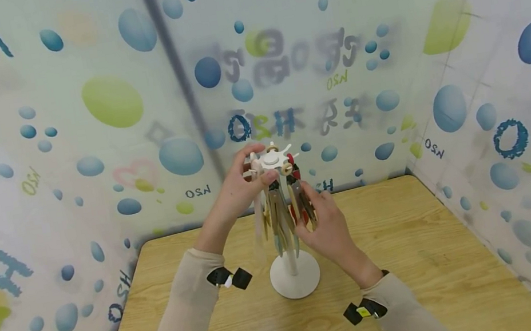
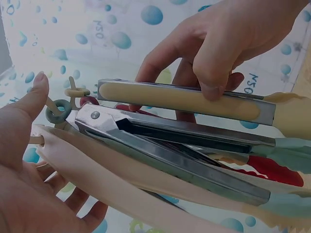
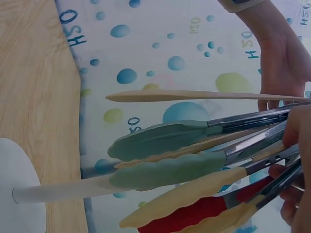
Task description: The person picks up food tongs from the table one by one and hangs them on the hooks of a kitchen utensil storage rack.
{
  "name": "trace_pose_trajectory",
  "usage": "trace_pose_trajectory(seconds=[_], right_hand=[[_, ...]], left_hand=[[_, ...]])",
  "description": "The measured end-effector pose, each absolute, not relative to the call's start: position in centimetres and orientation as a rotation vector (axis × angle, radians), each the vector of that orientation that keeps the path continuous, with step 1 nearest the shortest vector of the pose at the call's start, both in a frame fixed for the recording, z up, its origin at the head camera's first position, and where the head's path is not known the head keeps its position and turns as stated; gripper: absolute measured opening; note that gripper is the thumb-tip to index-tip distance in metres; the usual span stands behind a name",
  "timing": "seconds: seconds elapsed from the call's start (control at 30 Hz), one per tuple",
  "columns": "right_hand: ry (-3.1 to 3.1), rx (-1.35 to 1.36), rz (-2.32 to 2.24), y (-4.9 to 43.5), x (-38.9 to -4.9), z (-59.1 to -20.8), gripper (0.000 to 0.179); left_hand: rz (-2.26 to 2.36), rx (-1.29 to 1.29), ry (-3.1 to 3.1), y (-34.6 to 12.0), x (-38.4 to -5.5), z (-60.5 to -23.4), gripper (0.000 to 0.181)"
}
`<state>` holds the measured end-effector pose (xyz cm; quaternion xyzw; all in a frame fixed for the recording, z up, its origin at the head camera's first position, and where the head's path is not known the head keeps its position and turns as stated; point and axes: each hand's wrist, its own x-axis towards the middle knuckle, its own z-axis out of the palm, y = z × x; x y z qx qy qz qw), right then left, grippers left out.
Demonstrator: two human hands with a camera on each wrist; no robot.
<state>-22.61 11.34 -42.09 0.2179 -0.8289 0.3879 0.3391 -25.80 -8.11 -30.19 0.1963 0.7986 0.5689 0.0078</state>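
Note:
A white utensil stand (image 1: 296, 285) has a round base, an upright post and a hooked top (image 1: 271, 159). My left hand (image 1: 238, 188) grips that top from the left, thumb on the near side and fingers behind. To the right, my right hand (image 1: 326, 228) pinches the metal arms of yellow-tipped tongs (image 2: 180, 101). Their ring is at a hook in the left wrist view. Green-tipped tongs (image 3: 160, 141) hang beside them by a green ring (image 2: 58, 111). Also on the stand are red tongs (image 3: 194, 214) and a pale beige utensil (image 3: 184, 96) close to the left hand.
The stand's base rests on a wooden table (image 1: 388, 250). Behind and on both sides hang pale curtains (image 1: 284, 87) printed with blue and green drops. Black straps with small blocks (image 1: 228, 278) sit on both wrists.

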Motion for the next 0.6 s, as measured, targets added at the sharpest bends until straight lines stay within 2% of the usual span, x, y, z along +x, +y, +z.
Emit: trace_pose_trajectory(seconds=[0.6], right_hand=[[-2.125,0.589,0.978,10.34,-22.37,-42.56,0.079]], left_hand=[[1.781,0.597,2.489,-8.07,-25.89,-30.35,0.062]])
